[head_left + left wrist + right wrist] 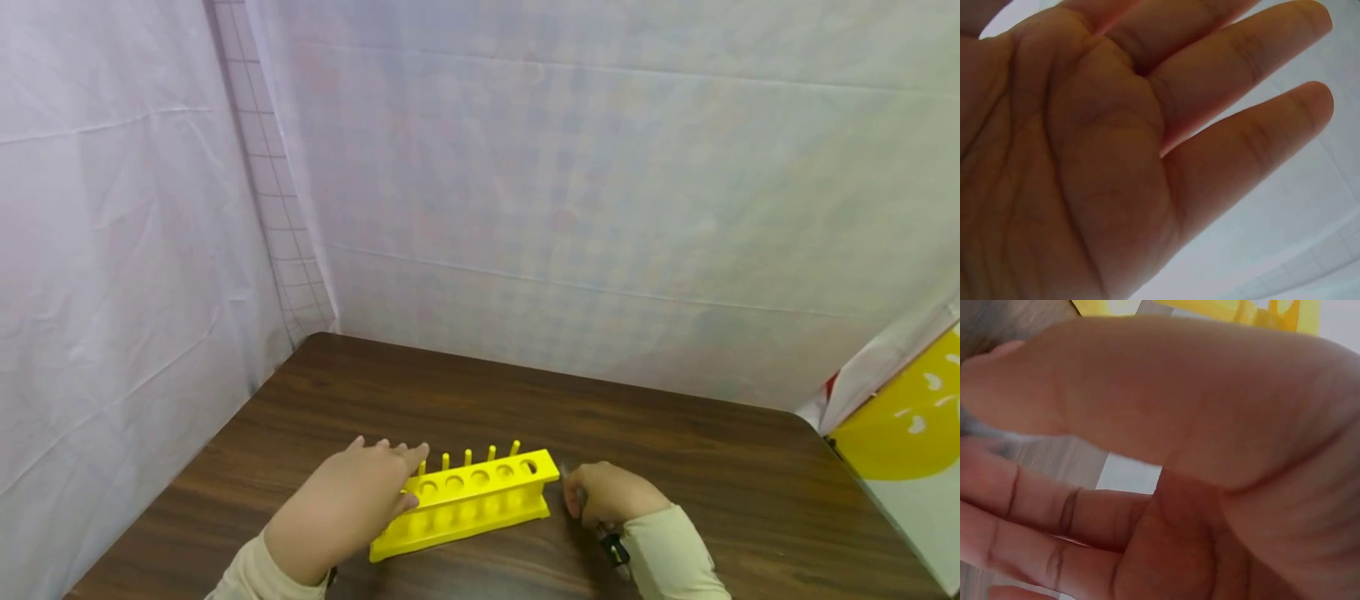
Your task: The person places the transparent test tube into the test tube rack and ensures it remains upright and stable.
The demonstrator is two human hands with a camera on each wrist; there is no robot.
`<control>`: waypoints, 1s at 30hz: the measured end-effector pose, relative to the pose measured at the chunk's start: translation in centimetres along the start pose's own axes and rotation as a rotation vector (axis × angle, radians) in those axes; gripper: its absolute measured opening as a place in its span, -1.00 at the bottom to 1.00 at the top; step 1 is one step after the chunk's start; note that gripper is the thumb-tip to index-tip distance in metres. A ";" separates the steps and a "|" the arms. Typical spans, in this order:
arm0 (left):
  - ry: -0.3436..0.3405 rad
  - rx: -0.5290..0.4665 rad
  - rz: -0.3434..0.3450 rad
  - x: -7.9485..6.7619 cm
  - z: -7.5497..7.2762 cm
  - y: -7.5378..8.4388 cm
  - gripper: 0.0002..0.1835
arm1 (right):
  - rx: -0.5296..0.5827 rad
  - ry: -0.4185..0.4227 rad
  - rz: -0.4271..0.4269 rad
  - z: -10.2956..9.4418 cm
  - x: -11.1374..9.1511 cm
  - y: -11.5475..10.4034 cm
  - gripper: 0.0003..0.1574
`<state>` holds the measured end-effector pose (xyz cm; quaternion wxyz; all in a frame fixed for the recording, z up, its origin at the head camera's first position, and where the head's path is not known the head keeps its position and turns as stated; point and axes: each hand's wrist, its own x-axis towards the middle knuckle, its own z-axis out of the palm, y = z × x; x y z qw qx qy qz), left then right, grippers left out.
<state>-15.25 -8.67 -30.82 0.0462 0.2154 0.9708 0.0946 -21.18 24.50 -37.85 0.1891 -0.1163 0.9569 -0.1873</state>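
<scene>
A yellow test tube rack (pixel 480 497) stands on the brown table, with a row of round holes and several upright pegs along its back. My left hand (pixel 345 500) lies over the rack's left end, thumb across its front and fingers spread; the left wrist view shows the palm and straight fingers. Just past the right end, my right hand (pixel 611 492) pinches a clear, glassy object that looks like a test tube between thumb and fingers. Only a blurred part of this clear tube (pixel 1004 436) shows in the right wrist view; the hand hides the rest.
The dark wood-grain table (pixel 675 442) reaches back to a pale hanging sheet (pixel 562 208). Another white sheet (pixel 127 250) hangs along the left edge. At the far right stands a yellow and white panel (pixel 900 450) beside the table edge.
</scene>
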 end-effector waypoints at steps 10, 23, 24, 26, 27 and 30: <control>0.060 -0.071 -0.034 -1.4 -1.9 -2.3 -0.36 | -0.039 -0.018 0.015 -0.3 -0.1 0.0 -0.65; 0.103 -0.073 -0.043 -2.1 -2.5 -3.0 -0.34 | -0.014 -0.008 0.004 -2.6 -1.8 0.4 -0.71; 0.104 -0.073 -0.042 -2.1 -2.6 -3.0 -0.34 | -0.005 0.004 -0.003 -3.1 -2.2 0.5 -0.70; 0.104 -0.079 -0.045 -2.2 -2.8 -3.0 -0.34 | -0.011 0.038 -0.026 -4.0 -3.0 0.6 -0.67; 0.108 -0.075 -0.042 -2.2 -2.9 -3.1 -0.33 | -0.033 0.062 -0.039 -4.4 -3.4 0.6 -0.65; 0.131 -0.064 -0.037 -2.4 -3.2 -3.4 -0.33 | -0.123 0.159 -0.061 -5.6 -4.9 0.4 -0.51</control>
